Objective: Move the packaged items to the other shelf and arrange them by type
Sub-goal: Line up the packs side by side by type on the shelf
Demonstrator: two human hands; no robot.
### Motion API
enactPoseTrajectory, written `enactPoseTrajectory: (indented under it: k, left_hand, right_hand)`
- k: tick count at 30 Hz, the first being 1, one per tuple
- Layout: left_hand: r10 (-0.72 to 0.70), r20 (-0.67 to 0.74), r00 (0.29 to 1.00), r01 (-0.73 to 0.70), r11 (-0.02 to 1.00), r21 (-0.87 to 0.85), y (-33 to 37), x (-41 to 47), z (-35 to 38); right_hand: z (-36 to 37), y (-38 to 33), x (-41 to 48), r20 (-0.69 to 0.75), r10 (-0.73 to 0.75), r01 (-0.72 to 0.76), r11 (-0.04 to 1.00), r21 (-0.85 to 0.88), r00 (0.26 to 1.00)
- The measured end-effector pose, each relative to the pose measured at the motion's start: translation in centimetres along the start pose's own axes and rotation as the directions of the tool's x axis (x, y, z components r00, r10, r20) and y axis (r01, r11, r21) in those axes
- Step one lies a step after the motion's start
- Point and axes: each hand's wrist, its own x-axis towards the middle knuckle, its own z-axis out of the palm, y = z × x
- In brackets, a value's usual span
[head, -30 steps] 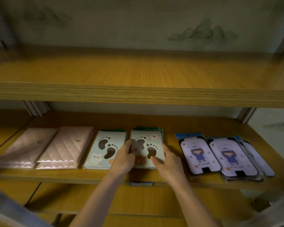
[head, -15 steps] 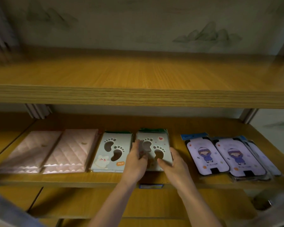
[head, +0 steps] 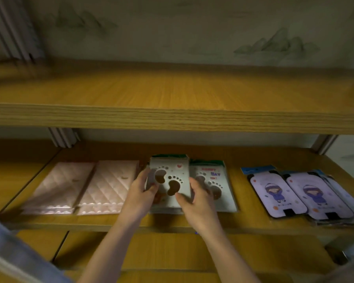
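A pale wall [head: 172, 27] printed with faint mountain shapes fills the far side. In front of it runs the upper shelf [head: 172, 88], a broad wooden board lying bare across the whole width. Below it, the lower shelf [head: 239, 158] carries every package.

At the left of the lower shelf lie two pink quilted packages [head: 57, 186] [head: 108, 186], flat and side by side with their long edges touching. At the right lie the purple packages [head: 276, 193] [head: 317, 195], each showing a small cartoon figure. They overlap one another, and more of the same kind peek out at the far right; how many cannot be told.

In the middle sits the flat footprint package [head: 215, 186], with lettering near its far end. Just left of it, overlapping its left edge, is the footprint package [head: 172, 176] with two cut-out feet and a small heart, tilted with its far end raised off the shelf. Something orange shows beneath its near end, too blurred to name.

The left hand [head: 140, 196] grips this package's left edge, fingers curled round it. The right hand [head: 196, 199] pinches its near right corner, thumb on the front.
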Motion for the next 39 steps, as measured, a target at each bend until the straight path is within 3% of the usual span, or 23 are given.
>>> enactPoseTrajectory:
  k: [6, 10, 15, 18, 22, 27, 30, 39]
  left_hand:
    - [0.025, 0.091, 0.996, -0.042, 0.981, 0.188, -1.5, 0.1, -1.2]
    - [0.076, 0.136, 0.988, -0.124, 0.913, 0.388, -2.2, 0.6, -0.8]
    - [0.138, 0.149, 0.979, -0.195, 0.839, 0.508, -2.2, 0.9, 0.1]
    - [0.182, 0.101, 0.978, -0.208, 0.836, 0.508, -2.0, 0.8, 0.7]
    - [0.243, 0.13, 0.961, -0.273, 0.902, 0.334, -0.7, -0.5, 2.9]
    - [0.243, 0.227, 0.943, -0.333, 0.703, 0.628, -0.2, -1.2, 6.7]
    - [0.25, 0.202, 0.947, -0.318, 0.64, 0.7, 0.0, -1.3, 7.4]
    - [0.285, 0.204, 0.937, -0.342, 0.619, 0.707, -0.3, -1.8, 7.8]
  right_hand:
    - [2.1, -0.7, -0.1, -0.04, -0.087, 0.059, 0.888, -0.457, 0.995]
    - [2.6, -0.9, -0.2, -0.055, -0.15, 0.09, 0.808, -0.582, 0.987]
    - [2.5, -0.7, -0.1, -0.076, -0.175, 0.088, 0.772, -0.63, 0.982]
    - [0.2, 0.0, 0.3, -0.105, -0.146, 0.064, 0.828, -0.556, 0.984]
    - [-4.2, 2.3, 1.8, -0.232, -0.003, -0.072, 0.947, -0.314, 0.973]
    - [-6.6, 5.8, 3.5, -0.135, 0.203, -0.221, 0.966, -0.135, 0.97]
    - [-6.5, 6.5, 3.5, -0.134, 0.179, -0.192, 0.977, -0.094, 0.975]
    - [-6.2, 6.5, 2.3, -0.157, 0.139, -0.153, 0.985, -0.081, 0.978]
